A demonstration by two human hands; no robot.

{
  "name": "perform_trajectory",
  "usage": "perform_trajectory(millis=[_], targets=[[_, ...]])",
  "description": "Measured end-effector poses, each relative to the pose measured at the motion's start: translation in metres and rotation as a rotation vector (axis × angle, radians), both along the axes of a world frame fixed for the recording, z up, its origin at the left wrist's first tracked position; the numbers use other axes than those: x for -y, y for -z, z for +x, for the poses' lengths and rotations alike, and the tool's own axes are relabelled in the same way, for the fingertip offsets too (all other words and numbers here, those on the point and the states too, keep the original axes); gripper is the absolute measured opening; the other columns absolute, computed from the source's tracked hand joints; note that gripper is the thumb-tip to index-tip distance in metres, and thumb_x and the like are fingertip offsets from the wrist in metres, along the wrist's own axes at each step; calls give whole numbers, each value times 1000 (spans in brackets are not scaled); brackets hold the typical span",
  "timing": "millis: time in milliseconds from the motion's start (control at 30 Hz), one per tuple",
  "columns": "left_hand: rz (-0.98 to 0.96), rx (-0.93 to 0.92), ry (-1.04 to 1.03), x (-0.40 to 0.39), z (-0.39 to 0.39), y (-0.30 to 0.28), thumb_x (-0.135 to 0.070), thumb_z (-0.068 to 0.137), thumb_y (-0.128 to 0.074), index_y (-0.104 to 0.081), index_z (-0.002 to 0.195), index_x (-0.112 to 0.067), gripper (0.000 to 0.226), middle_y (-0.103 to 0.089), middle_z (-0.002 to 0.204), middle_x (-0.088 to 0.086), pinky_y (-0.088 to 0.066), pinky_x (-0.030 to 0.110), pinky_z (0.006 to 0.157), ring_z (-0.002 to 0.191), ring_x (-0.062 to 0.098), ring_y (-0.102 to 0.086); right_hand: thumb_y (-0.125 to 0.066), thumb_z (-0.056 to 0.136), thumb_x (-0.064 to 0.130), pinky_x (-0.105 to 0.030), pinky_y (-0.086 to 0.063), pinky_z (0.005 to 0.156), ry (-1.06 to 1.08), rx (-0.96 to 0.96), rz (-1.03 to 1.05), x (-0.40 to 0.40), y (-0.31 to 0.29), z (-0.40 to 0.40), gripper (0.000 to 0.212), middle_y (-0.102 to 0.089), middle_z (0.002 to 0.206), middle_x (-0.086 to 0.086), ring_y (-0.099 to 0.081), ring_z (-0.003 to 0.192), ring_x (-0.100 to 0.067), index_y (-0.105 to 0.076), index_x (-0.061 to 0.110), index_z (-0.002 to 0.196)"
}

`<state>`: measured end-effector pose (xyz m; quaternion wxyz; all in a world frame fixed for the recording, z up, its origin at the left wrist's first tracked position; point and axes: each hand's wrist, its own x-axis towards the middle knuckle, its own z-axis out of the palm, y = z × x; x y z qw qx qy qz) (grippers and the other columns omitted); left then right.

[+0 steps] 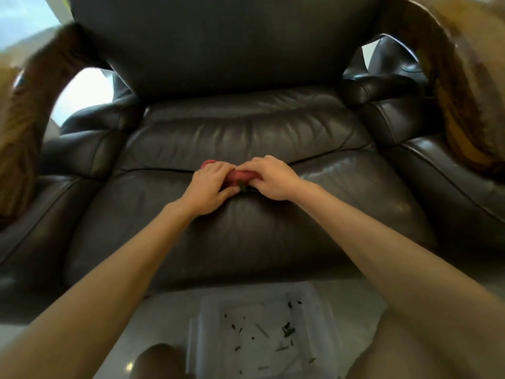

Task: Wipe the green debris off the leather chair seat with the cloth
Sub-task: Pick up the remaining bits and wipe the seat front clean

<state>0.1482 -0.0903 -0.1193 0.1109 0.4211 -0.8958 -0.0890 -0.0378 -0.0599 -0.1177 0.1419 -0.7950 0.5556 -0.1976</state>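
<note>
A dark brown leather chair seat [246, 228] fills the middle of the head view. At the seam between seat and lower back cushion, both hands press on a bunched red cloth [241, 177]. My left hand [210, 187] covers the cloth's left part, with a bit of red showing past its fingers. My right hand [269, 177] grips the cloth's right part. A small piece of green debris [242, 186] sits just below the cloth between the two hands. The rest of the cloth is hidden under the fingers.
A clear plastic tray [314, 302] lies on the pale floor in front of the chair, with several green bits in it. Padded leather armrests [76, 160] flank the seat, with wooden arm frames on both sides. The tall backrest [226, 45] rises behind.
</note>
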Motion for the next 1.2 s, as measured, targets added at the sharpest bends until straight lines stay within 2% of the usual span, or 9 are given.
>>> perform_trajectory(millis=[300, 433, 533, 667, 800, 900, 1000, 1067, 1200], targets=[[-60, -60, 26, -71, 21, 3, -45, 84, -58, -50, 125, -26, 45, -55, 124, -2, -35, 42, 88, 114, 22, -45, -56, 87, 18, -39, -39, 90, -25, 115, 46, -73, 2, 2, 39, -61, 110, -1, -49, 101, -21, -54, 32, 123], [-104, -130, 72, -98, 29, 11, -49, 79, -64, -56, 117, -25, 46, -59, 112, -2, -37, 39, 82, 102, 21, -47, -57, 87, 17, -33, -37, 85, -34, 119, 77, -111, 0, 6, 37, -59, 103, 4, -49, 96, -19, -55, 29, 122], [-88, -192, 147, -129, 34, 22, -56, 76, -61, -59, 112, -22, 50, -60, 100, -1, -41, 35, 79, 90, 14, -45, -58, 85, 15, -35, -42, 82, -71, 92, 115, -145, 0, 7, 37, -61, 99, 7, -47, 89, -10, -57, 29, 120], [-149, -310, 163, -162, 34, 31, -43, 75, -71, -62, 111, -13, 48, -63, 98, 5, -47, 37, 77, 89, 20, -52, -56, 86, 13, -38, -47, 83, -104, 24, 45, -179, -7, 7, 38, -62, 106, 7, -48, 95, -12, -56, 28, 122], [-312, -396, 92, -134, 26, 1, -47, 78, -61, -59, 115, -15, 48, -64, 104, 5, -38, 34, 81, 95, 21, -51, -54, 84, 9, -34, -44, 87, -46, 59, -194, -152, -30, 5, 40, -64, 113, 2, -53, 99, -19, -56, 23, 121], [-297, -405, 29, -85, 19, -23, -39, 81, -62, -54, 117, -20, 42, -63, 110, 4, -33, 30, 83, 97, 17, -50, -53, 85, 14, -30, -40, 91, 58, 107, -263, -104, -42, 3, 38, -63, 116, 1, -54, 104, -18, -54, 25, 122], [-149, -374, 10, -42, 9, -21, -25, 87, -59, -56, 119, -17, 33, -63, 114, 7, -38, 31, 87, 102, 23, -55, -53, 87, 15, -41, -42, 96, 156, 63, -196, -64, -34, 0, 37, -62, 120, -2, -55, 111, -23, -54, 23, 123], [-26, -335, -12, -30, 5, -6, -20, 91, -54, -57, 121, -16, 30, -62, 120, 8, -40, 32, 93, 109, 25, -55, -53, 89, 17, -41, -42, 97, 205, 15, -80, -54, -16, 0, 37, -62, 123, -4, -54, 114, -26, -53, 23, 125], [-62, -288, -58, -44, 9, 26, -35, 88, -56, -50, 127, -22, 42, -55, 130, 4, -39, 39, 96, 115, 26, -49, -53, 89, 18, -37, -41, 95, 195, -40, -106, -70, 8, 3, 38, -61, 127, -2, -53, 116, -26, -52, 23, 126]])
